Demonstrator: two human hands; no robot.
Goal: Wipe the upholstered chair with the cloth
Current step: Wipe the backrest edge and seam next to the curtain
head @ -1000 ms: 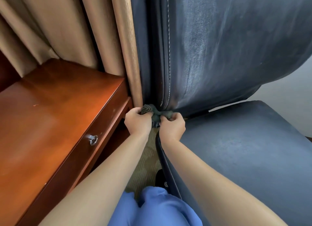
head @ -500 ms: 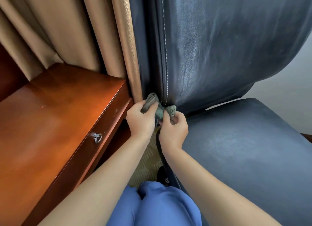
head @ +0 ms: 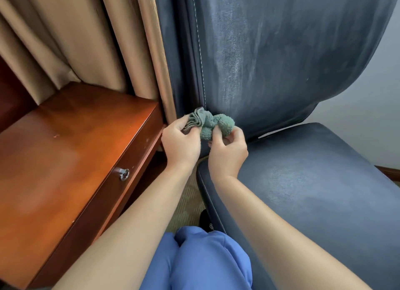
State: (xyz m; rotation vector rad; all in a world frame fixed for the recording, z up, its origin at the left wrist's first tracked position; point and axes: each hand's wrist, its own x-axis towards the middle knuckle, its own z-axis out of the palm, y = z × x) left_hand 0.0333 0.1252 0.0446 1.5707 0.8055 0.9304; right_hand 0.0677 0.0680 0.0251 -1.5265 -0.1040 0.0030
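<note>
Cloth (head: pixel 211 123), green terry, bunched, twisted, both hands

The dark blue upholstered chair (head: pixel 281 73) fills the right side, its backrest upright behind the padded seat (head: pixel 313 192). Just left of the backrest hangs the tan pleated curtain (head: pixel 86 40), reaching down behind the reddish-brown wooden desk (head: pixel 54 159) on the left. A small metal ring pull (head: pixel 124 174) sits on the desk's front face. Between desk and seat, at the backrest's lower left corner, the left hand (head: pixel 180 142) and right hand (head: pixel 227 151) hold the bunched green terry cloth (head: pixel 207 125). The person's blue-trousered knee (head: pixel 201 261) lies nearest, below the hands.
</note>
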